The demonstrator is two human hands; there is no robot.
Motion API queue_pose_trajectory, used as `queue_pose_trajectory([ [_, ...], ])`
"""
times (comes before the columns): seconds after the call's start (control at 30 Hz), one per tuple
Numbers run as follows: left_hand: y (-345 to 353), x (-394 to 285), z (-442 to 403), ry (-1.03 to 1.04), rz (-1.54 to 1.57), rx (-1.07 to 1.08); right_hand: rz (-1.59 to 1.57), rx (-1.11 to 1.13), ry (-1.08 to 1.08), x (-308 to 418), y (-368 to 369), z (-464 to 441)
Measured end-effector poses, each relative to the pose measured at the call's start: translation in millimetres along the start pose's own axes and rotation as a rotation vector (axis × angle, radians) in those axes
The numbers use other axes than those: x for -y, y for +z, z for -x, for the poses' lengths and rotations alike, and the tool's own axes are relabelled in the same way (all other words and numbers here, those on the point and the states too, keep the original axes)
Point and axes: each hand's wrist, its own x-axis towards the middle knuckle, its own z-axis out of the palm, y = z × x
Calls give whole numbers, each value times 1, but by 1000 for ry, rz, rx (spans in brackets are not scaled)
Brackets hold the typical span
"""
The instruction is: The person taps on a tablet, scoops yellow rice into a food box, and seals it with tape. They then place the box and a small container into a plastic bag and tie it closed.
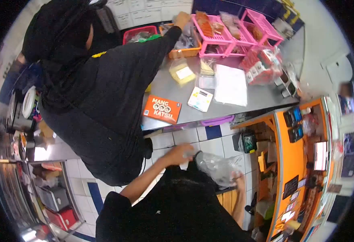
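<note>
A clear plastic bag [221,168] hangs in front of my black shirt, crumpled and see-through. My right hand [238,180] grips its right side with closed fingers. On the bag's other side is my left hand [179,154], close to its upper left edge; motion smears the fingers, so whether they touch the bag is unclear. Beyond my hands, an orange "Mang Katsu" box [162,109] lies near the front edge of the steel table [185,119]. A small white box with a printed top [200,99] sits to its right.
At the left, a co-worker in black [100,92] reaches a hand [181,19] toward an orange basket [188,52]. Pink racks [214,39] with packets, a white paper stack [230,85] and a red bag [261,66] occupy the table. An orange shelf unit [280,161] stands at right.
</note>
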Motion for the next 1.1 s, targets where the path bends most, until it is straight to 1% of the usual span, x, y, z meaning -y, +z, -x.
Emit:
queue_pose_trajectory([
  [0.03,-35,-17,-21,-127,-6,-37,12,97,2,26,-13,-9],
  [0.07,-72,-30,-42,-74,-277,-93,138,9,-112,34,-16,-27],
  [0.1,-112,-52,-67,-203,-563,91,270,-76,-228,40,-22,-49],
  [0.13,-117,-24,-81,-262,-852,21,356,5,-361,48,-34,-72],
  [0.17,-126,5,-88,-215,-925,-75,304,0,-275,84,-28,-67],
  [0.2,-134,39,-92,-165,-999,-171,372,-150,-306,92,-27,-82],
  [0.23,-133,90,-95,-106,-1102,-203,396,-143,-440,90,-38,-112],
  [0.27,-132,123,-100,-42,-1206,-232,417,-140,-571,86,-52,-141],
  [0.3,-146,100,-106,-22,-1219,-231,399,-154,-572,99,-52,-150],
  [0.37,-169,42,-117,-345,-900,213,420,-74,-782,131,-58,-167],
  [0.4,-171,6,-117,-411,-762,137,396,-108,-769,160,-53,-154],
  [0.43,-165,-18,-117,-466,-624,66,406,-68,-574,204,-44,-130],
  [0.47,-159,-12,-120,-488,-527,28,407,-24,-380,230,-47,-124],
  [0.5,-150,-1,-119,-320,-475,-83,449,-183,-641,218,-50,-154],
  [0.53,-145,-33,-123,-335,-415,-45,499,-338,-896,207,-48,-184],
  [0.6,-129,-120,-140,-309,-265,25,453,-341,-754,264,-34,-159],
  [0.63,-119,-163,-153,-343,-182,115,352,-209,-696,291,-27,-146],
  [0.67,-105,-192,-167,-260,-171,189,254,-81,-643,314,-21,-137],
  [0.73,-71,-237,-199,-177,-161,311,439,27,-652,343,-7,-123],
  [0.8,-35,-246,-232,-280,59,429,452,59,-954,349,3,-97],
  [0.83,-17,-245,-247,-366,70,437,452,90,-1022,357,-2,-77],
  [0.87,3,-217,-258,-366,119,446,456,119,-1095,361,-10,-60],
  [0.93,37,-196,-271,-269,443,52,424,135,-1107,342,-30,-49],
  [0.97,45,-189,-287,-254,441,34,390,44,-1099,319,-37,-52],
  [1.0,51,-183,-303,-499,726,-253,356,-42,-1090,289,-42,-63],
  [1.03,54,-181,-317,-742,1012,-546,422,-50,-943,249,-48,-82],
  [1.07,51,-187,-336,-735,1021,-560,485,-58,-788,212,-47,-102],
  [1.1,44,-194,-357,-691,1167,-719,492,-47,-791,184,-36,-114],
])
